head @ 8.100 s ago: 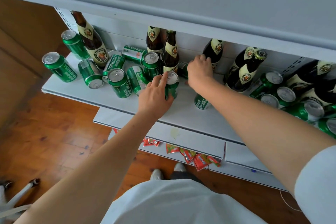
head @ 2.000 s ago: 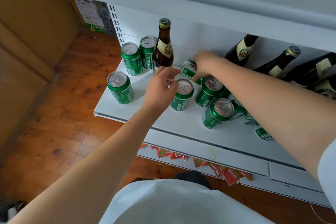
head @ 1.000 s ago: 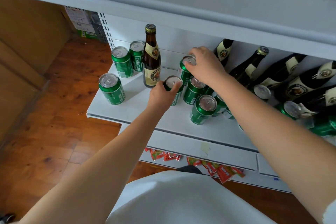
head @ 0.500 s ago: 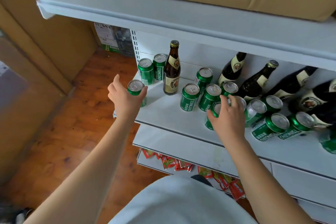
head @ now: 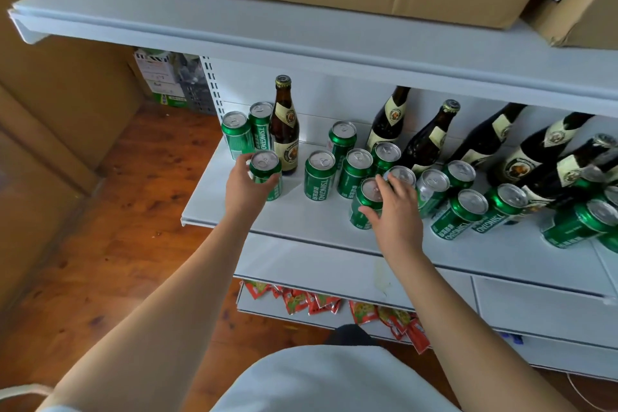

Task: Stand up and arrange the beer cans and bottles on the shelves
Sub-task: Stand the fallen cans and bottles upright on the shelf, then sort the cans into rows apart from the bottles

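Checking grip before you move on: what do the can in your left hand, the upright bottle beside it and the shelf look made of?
Can: looks like thin metal, glossy green print, bare silvery top with pull tab. Bottle: dark brown glass by its shine, paper label, gold crimped cap. Shelf: seemingly painted metal, smooth matte pale grey, folded front lip.

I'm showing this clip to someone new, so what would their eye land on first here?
Most likely the crowd of green cans and brown bottles leaning or tipped over on the right of the white shelf. Next, the two hands: the left hand grips an upright can beside the one standing bottle, while the right hand reaches onto a can mid-shelf.
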A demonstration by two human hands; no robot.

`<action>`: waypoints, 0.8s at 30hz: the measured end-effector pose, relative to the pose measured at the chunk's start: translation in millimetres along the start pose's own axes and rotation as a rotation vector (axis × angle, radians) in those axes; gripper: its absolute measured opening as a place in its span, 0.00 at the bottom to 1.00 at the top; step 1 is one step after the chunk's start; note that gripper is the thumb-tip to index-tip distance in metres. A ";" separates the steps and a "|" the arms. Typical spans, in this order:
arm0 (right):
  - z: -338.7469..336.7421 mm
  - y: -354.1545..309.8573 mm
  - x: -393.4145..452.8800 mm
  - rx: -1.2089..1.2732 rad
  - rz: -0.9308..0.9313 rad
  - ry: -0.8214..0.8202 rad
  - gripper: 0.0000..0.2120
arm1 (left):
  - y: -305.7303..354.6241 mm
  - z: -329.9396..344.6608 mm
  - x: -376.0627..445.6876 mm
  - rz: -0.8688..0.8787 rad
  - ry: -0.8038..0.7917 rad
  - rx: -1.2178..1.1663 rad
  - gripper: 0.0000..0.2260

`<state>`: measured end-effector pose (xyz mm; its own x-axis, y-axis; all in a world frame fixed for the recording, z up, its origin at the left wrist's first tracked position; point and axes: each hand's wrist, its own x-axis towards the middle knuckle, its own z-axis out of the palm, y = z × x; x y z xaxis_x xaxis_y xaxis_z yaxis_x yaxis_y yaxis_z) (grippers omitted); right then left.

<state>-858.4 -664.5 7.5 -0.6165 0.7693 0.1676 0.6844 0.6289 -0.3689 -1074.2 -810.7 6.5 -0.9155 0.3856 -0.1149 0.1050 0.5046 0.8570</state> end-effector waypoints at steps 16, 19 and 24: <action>-11.4 -11.7 -9.7 -0.017 -0.123 0.189 0.32 | -5.9 3.2 -55.2 0.057 0.053 0.145 0.30; -11.4 -31.2 -17.0 0.183 -0.195 0.226 0.29 | -1.3 1.9 -86.9 0.088 0.076 0.071 0.26; -7.5 -65.3 -32.1 0.442 -0.169 0.237 0.29 | -16.0 -17.1 -124.1 0.038 0.139 0.003 0.22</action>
<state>-880.3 -729.4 33.1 -0.5643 0.6980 0.4409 0.3223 0.6779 -0.6607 -968.9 -879.8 15.6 -0.9558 0.2938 -0.0119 0.1413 0.4944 0.8577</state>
